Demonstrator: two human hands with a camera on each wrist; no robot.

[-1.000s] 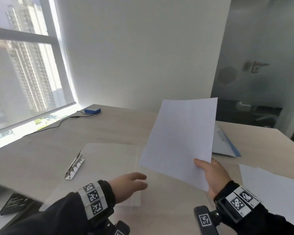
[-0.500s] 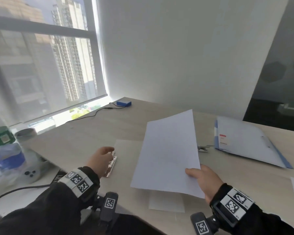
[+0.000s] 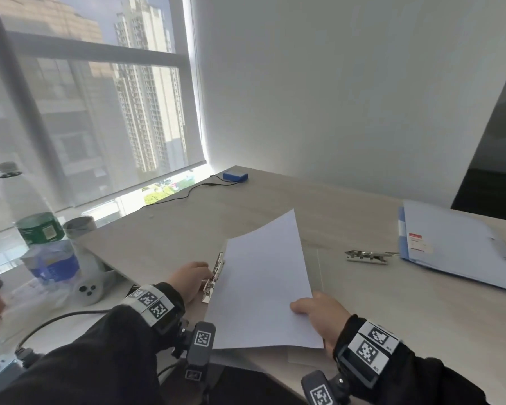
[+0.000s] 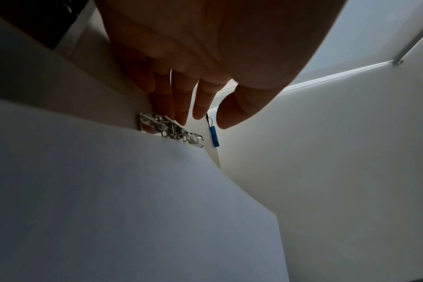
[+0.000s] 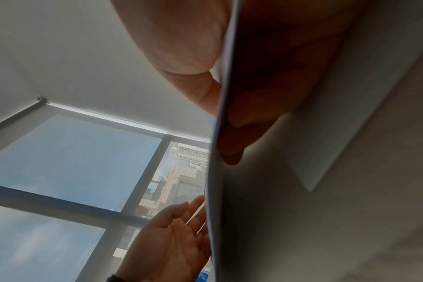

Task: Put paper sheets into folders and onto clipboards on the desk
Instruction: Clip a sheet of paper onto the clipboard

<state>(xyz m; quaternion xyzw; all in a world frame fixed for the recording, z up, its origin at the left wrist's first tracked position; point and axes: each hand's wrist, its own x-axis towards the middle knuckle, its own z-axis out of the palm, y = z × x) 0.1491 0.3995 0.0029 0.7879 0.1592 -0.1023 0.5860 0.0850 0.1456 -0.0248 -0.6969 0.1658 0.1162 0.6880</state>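
Note:
My right hand point(image 3: 316, 312) pinches the near right corner of a white paper sheet point(image 3: 263, 287), thumb on top and fingers beneath point(image 5: 232, 156). The sheet hangs low over a transparent clipboard point(image 3: 314, 267) on the desk, its left edge beside the clipboard's metal clip point(image 3: 214, 277). My left hand point(image 3: 192, 277) reaches that clip with straight fingers point(image 4: 181, 106), their tips touching the metal point(image 4: 169, 129). A second metal clip point(image 3: 367, 256) lies to the right. Beyond it rests a blue folder point(image 3: 456, 252) with a red label.
A water bottle point(image 3: 46, 249), a grey cap point(image 3: 79, 226) and a white controller point(image 3: 89, 289) stand off the desk's left edge. A blue box point(image 3: 235, 175) with a black cable sits at the far corner by the window.
The sheet has come down from upright to low over the clipboard. My left hand has moved left onto the metal clip. The head view has turned to the left.

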